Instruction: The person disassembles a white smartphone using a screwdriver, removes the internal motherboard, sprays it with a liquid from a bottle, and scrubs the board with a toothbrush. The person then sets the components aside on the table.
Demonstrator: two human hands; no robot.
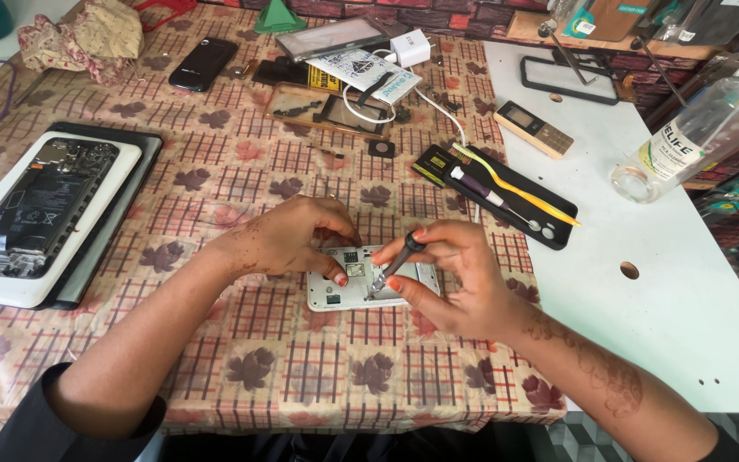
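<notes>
A small white opened phone body [344, 291] lies flat on the patterned tablecloth [241, 171], its circuit parts exposed. My left hand [288, 235] rests over its upper left part, fingertips pressing on it. My right hand [451, 274] grips a small dark-handled screwdriver [395, 265], held slanted with its tip down on the phone's inside near the middle.
To the left an opened tablet [40, 210] sits on a white and a dark tray. Behind lie a black phone [203, 63], screen parts, a white charger [410, 47], a black tray with a yellow toothbrush [515, 186], a clear bottle [703, 128] on the white table [669, 291].
</notes>
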